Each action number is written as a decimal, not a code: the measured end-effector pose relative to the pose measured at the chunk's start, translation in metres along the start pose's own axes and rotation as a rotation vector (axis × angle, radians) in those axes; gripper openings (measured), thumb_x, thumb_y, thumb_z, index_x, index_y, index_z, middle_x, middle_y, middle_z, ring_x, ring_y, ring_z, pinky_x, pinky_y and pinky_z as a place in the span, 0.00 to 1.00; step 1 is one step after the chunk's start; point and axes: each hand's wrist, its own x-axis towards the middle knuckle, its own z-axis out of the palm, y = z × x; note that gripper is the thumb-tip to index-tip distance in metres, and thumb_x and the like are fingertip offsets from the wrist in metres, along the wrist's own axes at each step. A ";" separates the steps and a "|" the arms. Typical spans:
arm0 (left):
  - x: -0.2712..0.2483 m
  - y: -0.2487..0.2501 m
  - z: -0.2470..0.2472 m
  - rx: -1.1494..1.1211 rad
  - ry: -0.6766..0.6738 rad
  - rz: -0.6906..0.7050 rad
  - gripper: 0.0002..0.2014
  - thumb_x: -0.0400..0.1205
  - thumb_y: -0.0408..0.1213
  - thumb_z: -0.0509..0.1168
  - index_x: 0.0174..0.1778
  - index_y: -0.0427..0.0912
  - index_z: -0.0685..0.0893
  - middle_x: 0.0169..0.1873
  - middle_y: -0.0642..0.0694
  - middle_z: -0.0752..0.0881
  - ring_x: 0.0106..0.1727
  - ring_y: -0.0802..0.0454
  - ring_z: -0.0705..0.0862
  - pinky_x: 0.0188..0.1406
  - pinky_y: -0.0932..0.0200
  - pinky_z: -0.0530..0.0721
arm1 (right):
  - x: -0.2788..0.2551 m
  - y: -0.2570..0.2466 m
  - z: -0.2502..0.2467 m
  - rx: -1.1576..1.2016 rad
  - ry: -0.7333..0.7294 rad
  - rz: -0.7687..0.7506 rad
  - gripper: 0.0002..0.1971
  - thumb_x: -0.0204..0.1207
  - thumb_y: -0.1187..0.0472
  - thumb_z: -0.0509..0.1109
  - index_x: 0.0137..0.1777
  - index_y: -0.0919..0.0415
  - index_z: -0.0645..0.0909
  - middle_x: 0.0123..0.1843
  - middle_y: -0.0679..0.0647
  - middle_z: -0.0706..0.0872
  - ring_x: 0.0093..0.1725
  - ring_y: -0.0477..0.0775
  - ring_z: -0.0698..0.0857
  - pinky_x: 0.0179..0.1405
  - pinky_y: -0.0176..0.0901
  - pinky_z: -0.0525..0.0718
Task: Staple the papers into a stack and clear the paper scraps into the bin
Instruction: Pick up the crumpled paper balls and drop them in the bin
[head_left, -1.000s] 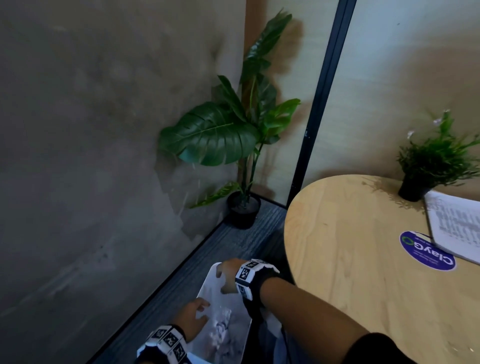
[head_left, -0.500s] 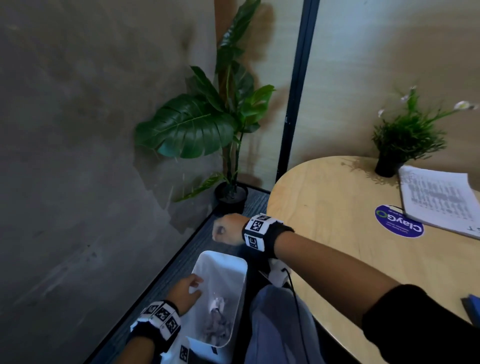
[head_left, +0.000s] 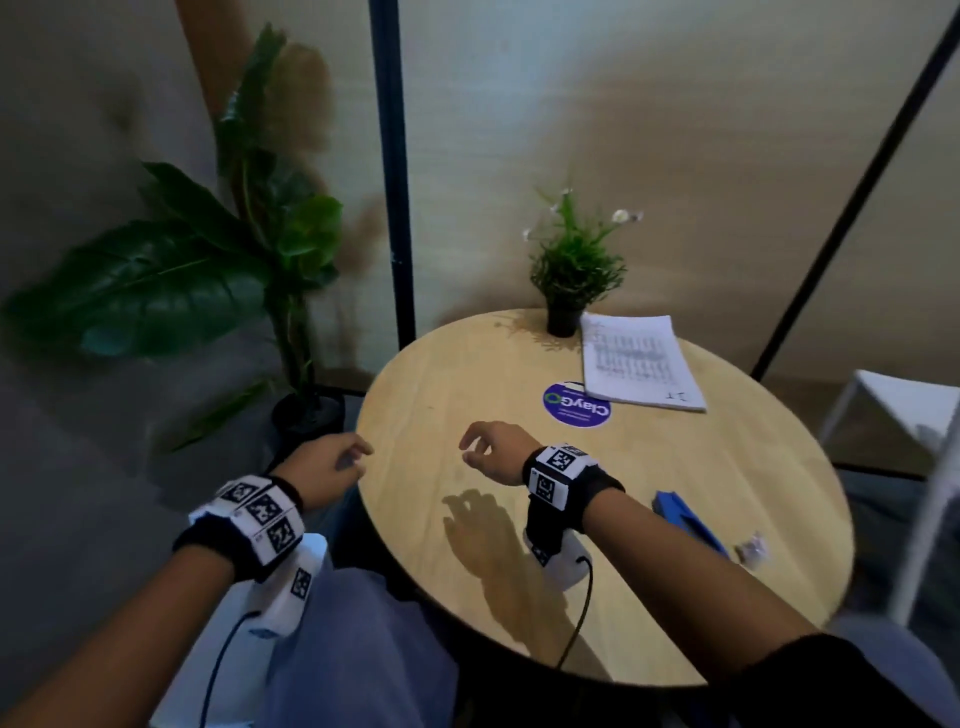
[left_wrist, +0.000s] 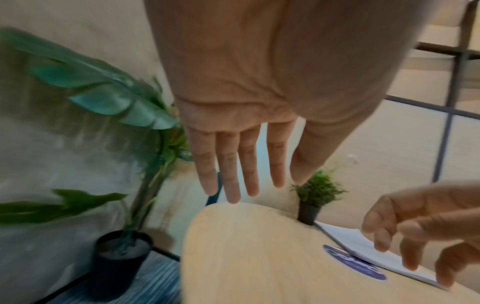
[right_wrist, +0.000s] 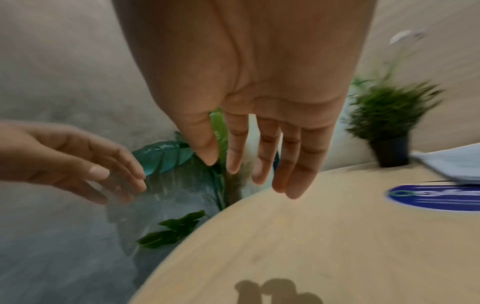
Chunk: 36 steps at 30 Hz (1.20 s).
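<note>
- Both hands empty, fingers loose: left hand (head_left: 332, 460) off the round table's (head_left: 519, 597) edge, right hand (head_left: 493, 452) above it.
- Paper stack (head_left: 636, 364) sits by the small potted plant (head_left: 571, 275).
- Looks like scrap clearing; one crumpled scrap (head_left: 751, 546) left beside the blue stapler (head_left: 685, 519), so right hand should probably pinch it next.

Black wristbands (head_left: 576, 486) with checkered tags

Left hand (head_left: 332, 460) and right hand (head_left: 496, 449) raised, empty, fingers (left_wrist: 228, 164) relaxed.

**Camera setup**

Head view: high, angled down over round table (head_left: 649, 519). Wrist views: close behind palms, aimed along fingers (left_wrist: 228, 164) toward table edge. Shared beyond fingertips: small potted plant (head_left: 571, 270), purple sticker (right_wrist: 436, 197).
</note>
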 end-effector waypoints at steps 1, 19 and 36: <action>0.007 0.017 0.005 0.030 -0.017 0.024 0.13 0.83 0.35 0.62 0.64 0.41 0.80 0.63 0.42 0.81 0.64 0.45 0.81 0.57 0.59 0.76 | -0.008 0.021 -0.005 -0.008 0.041 0.045 0.16 0.81 0.56 0.63 0.67 0.59 0.75 0.64 0.62 0.82 0.60 0.62 0.82 0.50 0.44 0.75; 0.056 0.064 0.167 0.500 -0.317 -0.183 0.43 0.82 0.64 0.45 0.82 0.40 0.36 0.83 0.42 0.35 0.85 0.44 0.38 0.83 0.38 0.43 | -0.112 0.217 -0.013 -0.123 -0.021 0.502 0.36 0.70 0.53 0.74 0.74 0.51 0.59 0.63 0.60 0.76 0.56 0.61 0.82 0.54 0.50 0.82; 0.062 0.148 0.214 0.571 -0.516 0.306 0.71 0.43 0.81 0.19 0.81 0.40 0.33 0.82 0.47 0.31 0.84 0.50 0.35 0.82 0.39 0.43 | -0.138 0.350 -0.108 0.014 0.356 0.789 0.26 0.74 0.60 0.70 0.70 0.63 0.66 0.60 0.68 0.82 0.50 0.65 0.83 0.47 0.49 0.79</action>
